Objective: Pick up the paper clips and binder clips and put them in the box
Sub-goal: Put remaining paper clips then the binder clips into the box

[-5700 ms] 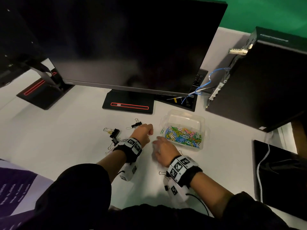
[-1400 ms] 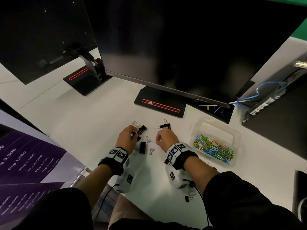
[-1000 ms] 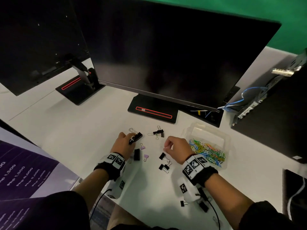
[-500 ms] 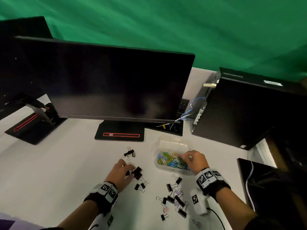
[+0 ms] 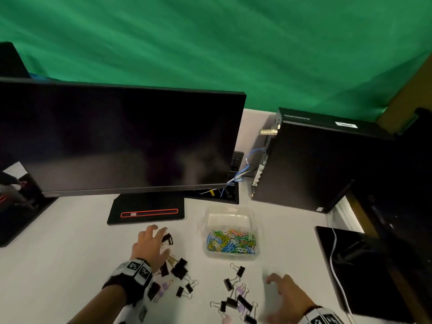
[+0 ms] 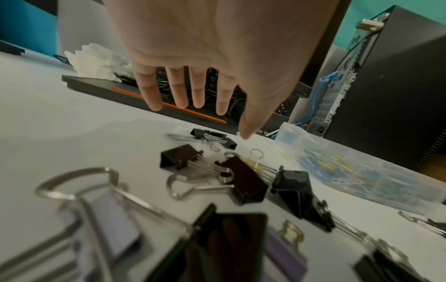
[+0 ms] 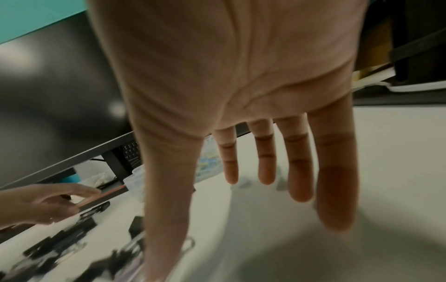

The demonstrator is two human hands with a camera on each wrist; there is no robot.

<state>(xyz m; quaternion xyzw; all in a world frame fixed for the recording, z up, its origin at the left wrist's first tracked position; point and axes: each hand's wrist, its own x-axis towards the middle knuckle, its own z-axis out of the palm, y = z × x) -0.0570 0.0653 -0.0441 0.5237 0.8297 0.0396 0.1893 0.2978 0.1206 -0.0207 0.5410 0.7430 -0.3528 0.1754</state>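
Observation:
A clear plastic box [image 5: 256,232] sits mid-table, holding a heap of coloured paper clips [image 5: 231,242]. Several black and lilac binder clips lie loose in two groups: one [image 5: 178,268] under my left hand, one [image 5: 236,298] nearer the front. My left hand [image 5: 150,247] hovers flat, fingers spread and empty, over its group; its fingertips reach a black binder clip [image 5: 167,239] [image 6: 212,138]. My right hand [image 5: 286,292] is low at the front right, fingers straight and empty [image 7: 265,162], beside the second group.
A large dark monitor [image 5: 121,141] on a black stand base [image 5: 147,211] fills the back. A black computer case [image 5: 313,160] with blue cables stands at the right. A black pad [image 5: 364,272] with a white cable lies at the far right.
My right hand has left the box and dropped back to the table's front right, empty. The left hand has spread open and slid forward over the binder clips. The head view tilted up.

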